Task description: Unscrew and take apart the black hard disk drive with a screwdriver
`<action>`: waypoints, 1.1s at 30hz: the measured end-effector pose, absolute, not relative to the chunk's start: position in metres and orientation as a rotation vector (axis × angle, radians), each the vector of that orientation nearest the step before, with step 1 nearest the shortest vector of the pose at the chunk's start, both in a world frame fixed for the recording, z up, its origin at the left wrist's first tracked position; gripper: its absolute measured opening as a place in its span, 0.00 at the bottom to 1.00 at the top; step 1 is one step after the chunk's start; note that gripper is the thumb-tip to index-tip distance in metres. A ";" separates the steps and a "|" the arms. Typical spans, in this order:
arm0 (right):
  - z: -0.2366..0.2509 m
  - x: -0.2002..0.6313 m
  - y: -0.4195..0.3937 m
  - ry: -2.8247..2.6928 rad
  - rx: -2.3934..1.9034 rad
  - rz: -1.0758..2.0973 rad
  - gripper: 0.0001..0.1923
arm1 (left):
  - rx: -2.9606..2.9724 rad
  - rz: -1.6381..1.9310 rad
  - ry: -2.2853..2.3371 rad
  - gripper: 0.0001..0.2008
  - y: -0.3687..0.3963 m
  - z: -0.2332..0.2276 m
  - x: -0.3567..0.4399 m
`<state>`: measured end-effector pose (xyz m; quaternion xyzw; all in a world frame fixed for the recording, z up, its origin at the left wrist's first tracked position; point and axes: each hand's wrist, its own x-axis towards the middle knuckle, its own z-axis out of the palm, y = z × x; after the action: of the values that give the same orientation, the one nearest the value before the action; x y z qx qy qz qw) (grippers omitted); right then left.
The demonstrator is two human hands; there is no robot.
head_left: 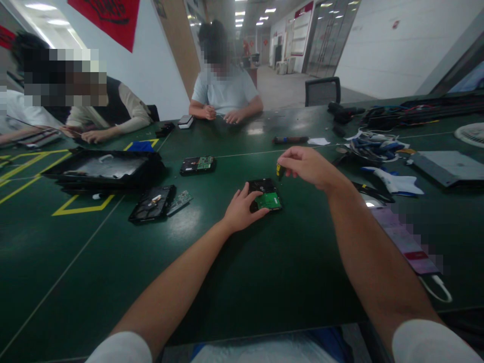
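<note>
On the dark green table (264,282), the left hand (240,209) lies spread, holding nothing, fingers pressing the near-left edge of a black hard drive with a green circuit board (266,195), while the right hand (306,165) pinches a small yellow-and-black screwdriver (280,172) upright just above the drive's far-right corner.

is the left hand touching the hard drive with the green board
Touching. The head view shows the left hand resting on the near-left edge of the hard drive, fingers overlapping it.
</note>
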<state>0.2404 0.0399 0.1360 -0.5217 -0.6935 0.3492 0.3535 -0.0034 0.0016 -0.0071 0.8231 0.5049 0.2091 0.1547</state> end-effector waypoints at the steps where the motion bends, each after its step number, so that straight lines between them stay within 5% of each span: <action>1: 0.135 0.240 0.041 -1.782 -1.346 0.906 0.07 | 2.358 0.597 1.446 0.35 0.001 -0.007 -0.003; 13: 0.135 0.240 0.040 -1.823 -1.164 1.081 0.14 | 2.378 0.595 1.442 0.35 0.002 -0.007 -0.003; 33: 0.137 0.240 0.037 -1.803 -1.150 1.077 0.11 | 2.351 0.594 1.443 0.35 0.000 -0.003 -0.002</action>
<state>0.2397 0.0375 0.1369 -0.4472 -0.7010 0.4189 0.3648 -0.0022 0.0004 -0.0033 0.8224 0.5050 0.2077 0.1593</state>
